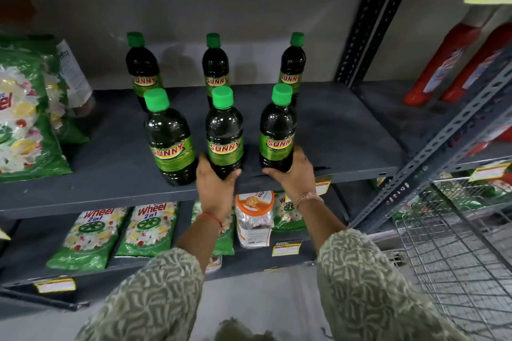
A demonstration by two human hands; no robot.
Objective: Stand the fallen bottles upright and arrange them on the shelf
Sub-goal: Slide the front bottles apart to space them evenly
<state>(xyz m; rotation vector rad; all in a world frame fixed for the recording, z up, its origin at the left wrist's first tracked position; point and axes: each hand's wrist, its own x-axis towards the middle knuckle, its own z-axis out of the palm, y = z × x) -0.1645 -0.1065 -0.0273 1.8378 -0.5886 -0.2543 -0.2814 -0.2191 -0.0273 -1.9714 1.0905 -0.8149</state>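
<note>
Several dark green bottles with green caps and "SUNNY" labels stand upright on the grey shelf point(346, 130), in a back row and a front row. My left hand point(214, 184) grips the base of the front middle bottle point(224, 130). At the base of the front right bottle point(277, 130), my right hand point(295, 176) wraps around it. The front left bottle point(169, 138) stands free beside them. Behind are the back left bottle point(141, 66), back middle bottle point(215, 65) and back right bottle point(293, 63). No bottle lies on its side.
Green detergent packs point(25, 119) fill the shelf's left end. Red bottles point(448, 63) stand on the neighbouring shelf to the right. Below are more green packs point(91, 235) and a jar with an orange lid point(253, 219). A wire cart point(454, 252) sits at the lower right.
</note>
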